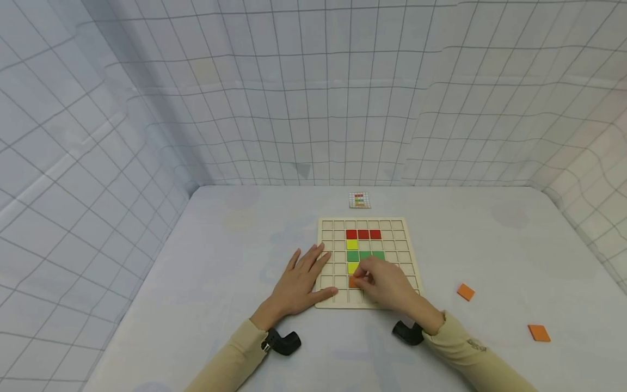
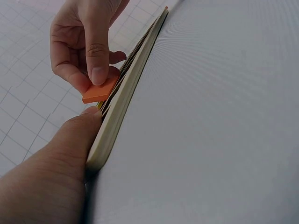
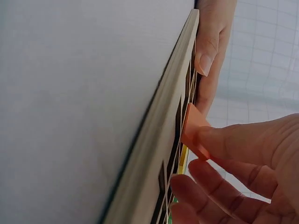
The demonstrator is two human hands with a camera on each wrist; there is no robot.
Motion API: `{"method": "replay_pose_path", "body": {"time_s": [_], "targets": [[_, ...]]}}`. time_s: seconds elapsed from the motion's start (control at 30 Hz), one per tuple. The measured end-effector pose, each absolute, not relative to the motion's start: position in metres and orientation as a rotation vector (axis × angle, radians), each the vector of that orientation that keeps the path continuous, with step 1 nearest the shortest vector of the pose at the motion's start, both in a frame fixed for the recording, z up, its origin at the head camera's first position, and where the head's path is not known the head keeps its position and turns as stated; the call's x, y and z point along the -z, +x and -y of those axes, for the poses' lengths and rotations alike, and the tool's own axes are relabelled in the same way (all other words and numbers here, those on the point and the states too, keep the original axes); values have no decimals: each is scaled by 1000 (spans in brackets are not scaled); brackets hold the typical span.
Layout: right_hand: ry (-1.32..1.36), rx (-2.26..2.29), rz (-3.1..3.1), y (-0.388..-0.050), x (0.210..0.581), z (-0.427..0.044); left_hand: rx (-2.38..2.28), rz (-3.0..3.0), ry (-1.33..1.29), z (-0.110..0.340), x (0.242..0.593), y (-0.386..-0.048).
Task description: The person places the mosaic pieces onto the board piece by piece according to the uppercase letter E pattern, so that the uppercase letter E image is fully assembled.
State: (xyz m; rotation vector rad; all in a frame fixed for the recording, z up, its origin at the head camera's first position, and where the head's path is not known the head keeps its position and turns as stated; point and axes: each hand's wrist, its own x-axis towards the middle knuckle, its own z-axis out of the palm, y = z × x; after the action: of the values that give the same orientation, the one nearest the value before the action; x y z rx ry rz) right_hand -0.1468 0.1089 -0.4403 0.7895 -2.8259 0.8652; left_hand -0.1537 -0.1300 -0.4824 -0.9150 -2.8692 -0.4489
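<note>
My left hand (image 1: 297,283) rests flat with fingers spread over the left edge of a pale gridded board (image 1: 410,256). My right hand (image 1: 387,280) pinches an orange square tile (image 2: 100,91) between thumb and fingers. It is tilted just over a cell in the lower part of the board, below a yellow tile (image 1: 352,268); the right wrist view shows the orange tile (image 3: 194,130) at the grid. Higher up lie three red tiles (image 1: 363,234) in a row, another yellow tile (image 1: 352,244) and a row of green tiles (image 1: 364,255), partly behind my right hand.
Two loose orange tiles, a nearer one (image 1: 539,332) and a farther one (image 1: 466,292), lie on the white table (image 1: 235,234) to the right of the board. Behind the board is a small card (image 1: 360,200) printed with a coloured grid pattern.
</note>
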Motion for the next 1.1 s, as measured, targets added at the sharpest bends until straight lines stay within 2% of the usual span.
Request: {"method": "replay_pose_path", "body": {"time_s": [0.43, 0.83, 1.1], "targets": [[880, -664, 2764, -138, 444, -114, 428, 2872, -908, 130, 482, -154], [965, -647, 2746, -136, 445, -119, 424, 2877, -912, 130, 482, -154], [1113, -776, 2795, -134, 446, -133, 412, 2882, -906, 130, 484, -153]]}}
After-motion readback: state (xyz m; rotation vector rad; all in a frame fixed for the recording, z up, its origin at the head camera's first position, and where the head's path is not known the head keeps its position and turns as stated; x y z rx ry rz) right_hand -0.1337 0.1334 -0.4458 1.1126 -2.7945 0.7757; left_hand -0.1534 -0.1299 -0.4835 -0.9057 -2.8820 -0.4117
